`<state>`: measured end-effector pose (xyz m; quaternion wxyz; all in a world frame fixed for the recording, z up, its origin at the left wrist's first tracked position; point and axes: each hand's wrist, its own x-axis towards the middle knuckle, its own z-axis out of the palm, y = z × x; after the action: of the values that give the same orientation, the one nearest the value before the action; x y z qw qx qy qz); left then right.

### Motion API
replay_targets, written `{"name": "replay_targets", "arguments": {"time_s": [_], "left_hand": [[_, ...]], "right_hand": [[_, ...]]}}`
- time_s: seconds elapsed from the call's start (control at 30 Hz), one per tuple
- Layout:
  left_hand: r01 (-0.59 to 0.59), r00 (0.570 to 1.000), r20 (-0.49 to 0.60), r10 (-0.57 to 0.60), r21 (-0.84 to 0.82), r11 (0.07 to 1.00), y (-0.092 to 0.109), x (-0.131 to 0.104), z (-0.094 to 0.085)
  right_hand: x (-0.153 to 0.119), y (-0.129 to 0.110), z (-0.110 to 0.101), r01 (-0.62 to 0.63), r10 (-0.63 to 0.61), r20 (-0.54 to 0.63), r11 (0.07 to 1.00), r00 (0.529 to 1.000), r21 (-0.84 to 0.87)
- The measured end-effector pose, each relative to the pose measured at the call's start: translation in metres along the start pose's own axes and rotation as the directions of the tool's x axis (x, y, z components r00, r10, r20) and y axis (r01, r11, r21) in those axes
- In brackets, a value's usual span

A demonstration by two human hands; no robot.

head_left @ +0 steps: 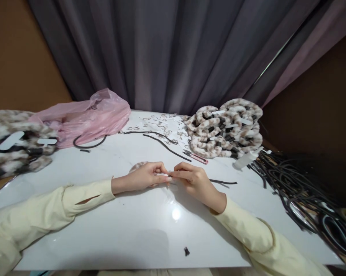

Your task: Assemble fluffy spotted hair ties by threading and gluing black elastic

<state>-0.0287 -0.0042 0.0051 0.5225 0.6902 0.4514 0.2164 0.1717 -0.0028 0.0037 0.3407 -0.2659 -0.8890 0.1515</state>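
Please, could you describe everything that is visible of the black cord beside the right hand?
The black cord looks thin, dull and flexible, perhaps rubbery. Its visible length comes out from behind the right hand, which seems to hold it, and runs almost straight rightward to a free end. A shadow lies under it; whether it touches the white table is unclear. The hand hides the rest.
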Motion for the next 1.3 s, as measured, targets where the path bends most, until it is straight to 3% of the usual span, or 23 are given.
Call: {"name": "replay_targets", "arguments": {"time_s": [0.23, 0.5, 0.67, 0.8, 1.0, 1.2, 1.3], "left_hand": [[-0.054, 0.998, -0.024, 0.057, 0.102, 0.993, -0.002, 0.000, -0.002], [-0.051, 0.991, -0.100, 0.090, 0.341, 0.939, 0.003, -0.005, 0.001], [-0.104, 0.977, -0.120, 0.175, 0.448, 0.888, 0.000, -0.006, 0.003], [-0.258, 0.940, -0.084, 0.330, 0.456, 0.852, -0.007, -0.009, 0.008], [-0.487, 0.851, 0.086, 0.519, 0.502, 0.715, -0.011, -0.019, 0.015], [-0.613, 0.735, 0.159, 0.659, 0.571, 0.546, -0.014, -0.023, 0.017], [-0.631, 0.723, 0.136, 0.677, 0.528, 0.568, -0.012, -0.022, 0.019]], "right_hand": [[-0.001, 0.002, -0.004, 0.045, -0.045, 0.023, 0.999, 0.999, 0.002], [0.001, 0.002, -0.008, 0.102, -0.099, 0.047, 0.993, 0.994, -0.054], [0.001, 0.004, -0.013, 0.166, -0.150, 0.091, 0.965, 0.984, -0.205], [0.001, 0.002, -0.019, 0.248, -0.224, 0.105, 0.874, 0.969, -0.417], [0.004, -0.002, -0.019, 0.264, -0.264, 0.074, 0.820, 0.962, -0.508], [0.006, -0.001, -0.009, 0.213, -0.193, 0.089, 0.884, 0.977, -0.416], [0.005, 0.006, -0.001, 0.173, -0.141, 0.120, 0.930, 0.983, -0.324]]}}
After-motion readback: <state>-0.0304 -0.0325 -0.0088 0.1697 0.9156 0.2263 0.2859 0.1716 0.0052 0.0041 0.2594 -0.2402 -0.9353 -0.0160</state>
